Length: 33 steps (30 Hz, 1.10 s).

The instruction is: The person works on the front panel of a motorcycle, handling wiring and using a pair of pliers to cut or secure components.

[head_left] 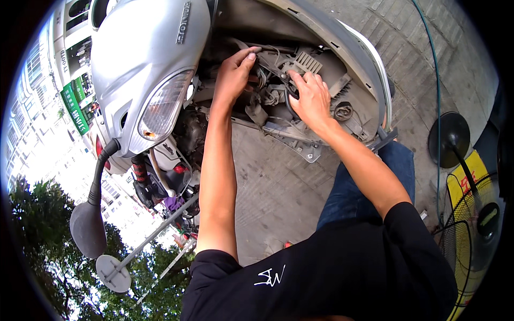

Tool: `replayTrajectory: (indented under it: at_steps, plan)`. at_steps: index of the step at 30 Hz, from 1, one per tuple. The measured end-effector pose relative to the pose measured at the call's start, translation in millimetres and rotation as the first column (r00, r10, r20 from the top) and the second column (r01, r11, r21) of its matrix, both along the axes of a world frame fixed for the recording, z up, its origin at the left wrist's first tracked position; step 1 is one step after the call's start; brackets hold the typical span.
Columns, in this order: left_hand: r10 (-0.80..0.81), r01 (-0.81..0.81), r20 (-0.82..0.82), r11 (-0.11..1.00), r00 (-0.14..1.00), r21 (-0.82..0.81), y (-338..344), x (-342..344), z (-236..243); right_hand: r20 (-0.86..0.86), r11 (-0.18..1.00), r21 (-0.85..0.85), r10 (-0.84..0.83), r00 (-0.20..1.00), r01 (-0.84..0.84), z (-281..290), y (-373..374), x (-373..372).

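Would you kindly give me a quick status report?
Left hand and right hand both on scooter wiring. Front cowl swung aside. Nothing blocking.

We see glossy silver painted plastic on the scooter's front cowl (144,48), with a clear, smooth headlight lens (163,104). Behind it sit a ribbed grey metal block (309,62), dull rubbery black cables (289,104) and dusty matt plastic parts. The mirror housing (87,229) is matt black plastic. The pavement (278,187) is rough grey brick.
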<state>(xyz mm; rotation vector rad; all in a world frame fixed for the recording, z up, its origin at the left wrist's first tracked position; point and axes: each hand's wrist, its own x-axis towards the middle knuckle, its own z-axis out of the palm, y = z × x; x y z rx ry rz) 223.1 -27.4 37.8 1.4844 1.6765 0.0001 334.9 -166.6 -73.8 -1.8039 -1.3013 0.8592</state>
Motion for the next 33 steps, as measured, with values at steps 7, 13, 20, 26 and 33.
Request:
replayTrajectory:
  at_steps: [7,13,20,26,33]
  plan:
    - [-0.094,0.094,0.050,0.996,0.994,-0.003,1,-6,-1,-0.074,0.996,0.024,-0.084,0.994,0.086,-3,-12,-19]
    - [-0.111,0.112,0.067,0.994,0.992,-0.013,1,-8,-1,-0.093,0.986,0.000,-0.169,0.981,0.169,12,-1,-46]
    - [0.036,-0.047,0.126,0.995,0.991,0.090,-18,-17,-8,-0.165,0.979,-0.088,-0.198,0.966,0.186,18,5,-56]
    - [0.049,-0.082,0.223,0.987,0.974,0.141,-40,-36,-35,-0.193,0.985,-0.103,-0.157,0.969,0.139,18,7,-59]
    - [0.045,-0.099,0.347,0.985,0.937,0.140,-53,-49,-50,-0.183,0.975,-0.106,-0.215,0.959,0.198,18,8,-68]
